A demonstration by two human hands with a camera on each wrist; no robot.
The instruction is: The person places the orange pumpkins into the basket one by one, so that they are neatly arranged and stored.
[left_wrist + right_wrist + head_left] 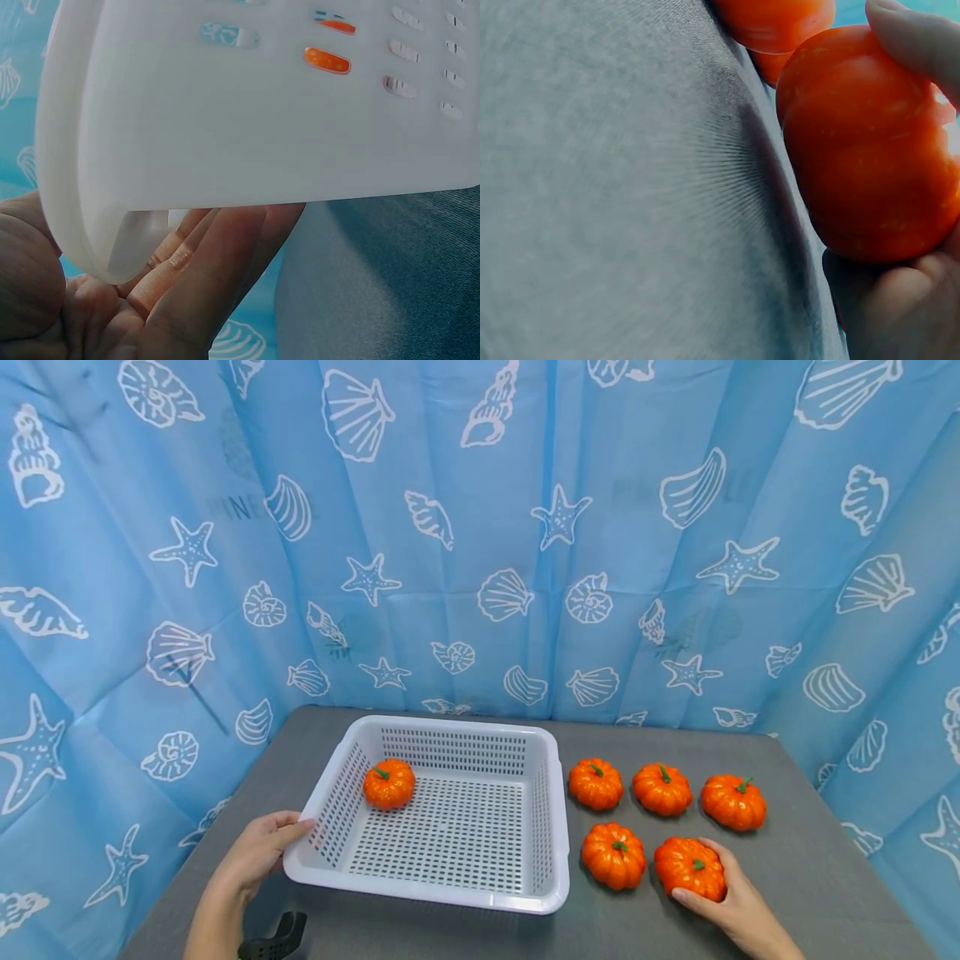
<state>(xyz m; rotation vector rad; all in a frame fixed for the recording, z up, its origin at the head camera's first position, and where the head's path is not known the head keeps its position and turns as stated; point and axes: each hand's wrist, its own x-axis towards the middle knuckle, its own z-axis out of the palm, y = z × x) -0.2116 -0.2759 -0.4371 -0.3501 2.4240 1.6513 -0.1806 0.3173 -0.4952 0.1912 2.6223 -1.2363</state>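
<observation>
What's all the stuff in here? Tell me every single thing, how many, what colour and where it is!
Basket: one, white, left of the table pumpkins
Basket pumpkin: one, orange with green stem, inside the basket at its left
Back-row pumpkins: three, orange with green stems, on the table right of the basket
Front pumpkin: one, orange with green stem, between the basket and the held pumpkin
Held pumpkin: one, orange with green stem, in the right hand
Table: one, grey, under everything
Curtain: blue with white shells and starfish, behind the table
Strap: one, black, by the left wrist
Left hand: one, bare, gripping the basket's left side
Right hand: one, bare, around the held pumpkin
</observation>
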